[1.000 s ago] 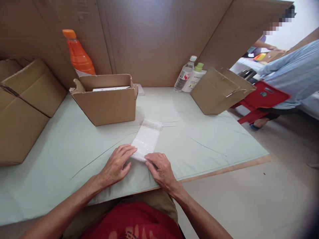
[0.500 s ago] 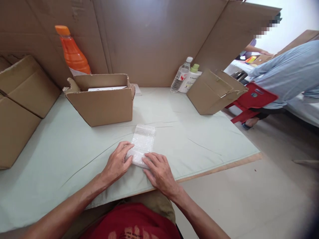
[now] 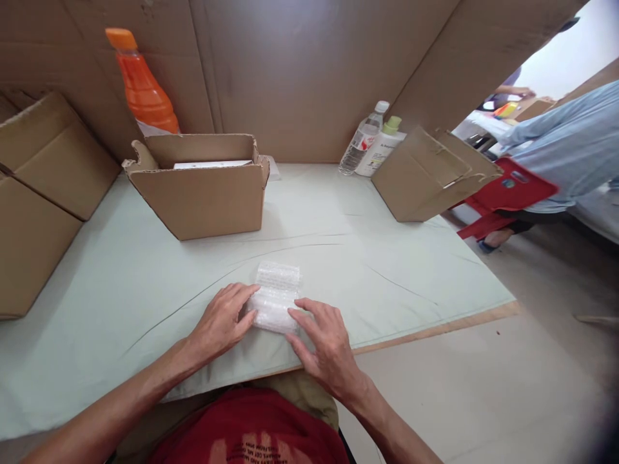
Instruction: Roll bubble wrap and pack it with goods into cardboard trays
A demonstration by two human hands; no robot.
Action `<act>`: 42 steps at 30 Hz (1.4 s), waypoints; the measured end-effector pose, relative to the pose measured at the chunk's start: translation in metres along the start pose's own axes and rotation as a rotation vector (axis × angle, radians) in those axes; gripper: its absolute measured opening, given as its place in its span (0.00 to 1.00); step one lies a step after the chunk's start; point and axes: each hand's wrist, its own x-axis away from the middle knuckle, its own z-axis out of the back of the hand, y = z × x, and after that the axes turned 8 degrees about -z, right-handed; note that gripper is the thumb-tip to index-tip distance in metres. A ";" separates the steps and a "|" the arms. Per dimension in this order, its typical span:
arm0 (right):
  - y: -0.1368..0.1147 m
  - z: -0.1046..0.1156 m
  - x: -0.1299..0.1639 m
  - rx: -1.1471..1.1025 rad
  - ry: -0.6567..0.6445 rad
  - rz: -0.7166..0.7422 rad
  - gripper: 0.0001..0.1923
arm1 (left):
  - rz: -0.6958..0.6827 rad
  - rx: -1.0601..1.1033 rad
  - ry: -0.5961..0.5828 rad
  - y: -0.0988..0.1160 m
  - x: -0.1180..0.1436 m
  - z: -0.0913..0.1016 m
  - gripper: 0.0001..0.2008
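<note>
Bubble-wrap bundle (image 3: 275,298), one in number, lies on the pale green tabletop (image 3: 396,270) near its front edge, pinned flat from both sides: the left hand (image 3: 223,319) presses spread fingers on its left end and the right hand (image 3: 325,339) on its right, neither grip closed round it, which seems to keep the wrap from springing loose. Behind stand one open cardboard box (image 3: 200,187), one tilted box (image 3: 428,174), one orange bottle (image 3: 141,84), one clear bottle (image 3: 362,138) and one green-capped bottle (image 3: 384,145).
</note>
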 end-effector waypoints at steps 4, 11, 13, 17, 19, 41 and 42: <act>0.002 -0.013 -0.010 0.062 -0.100 0.073 0.18 | 0.103 0.105 0.083 0.001 -0.004 -0.001 0.21; 0.004 -0.020 -0.019 -0.379 -0.085 -0.336 0.13 | 0.592 1.029 0.322 0.031 0.018 -0.008 0.42; -0.005 -0.017 -0.016 -0.543 -0.197 -0.435 0.13 | 0.637 1.213 0.374 0.041 0.019 -0.018 0.42; -0.018 -0.005 -0.008 -0.566 -0.229 -0.369 0.11 | 0.659 1.291 0.435 0.050 0.020 -0.032 0.38; -0.016 0.005 -0.007 -0.441 -0.109 -0.294 0.12 | 0.642 1.200 0.424 0.052 0.023 -0.030 0.40; -0.015 0.006 -0.038 -0.584 -0.521 -0.274 0.12 | 0.230 0.448 -0.226 0.022 0.040 0.010 0.40; -0.016 0.005 -0.041 -0.547 -0.557 -0.260 0.08 | 0.204 0.426 -0.253 0.019 0.039 0.016 0.40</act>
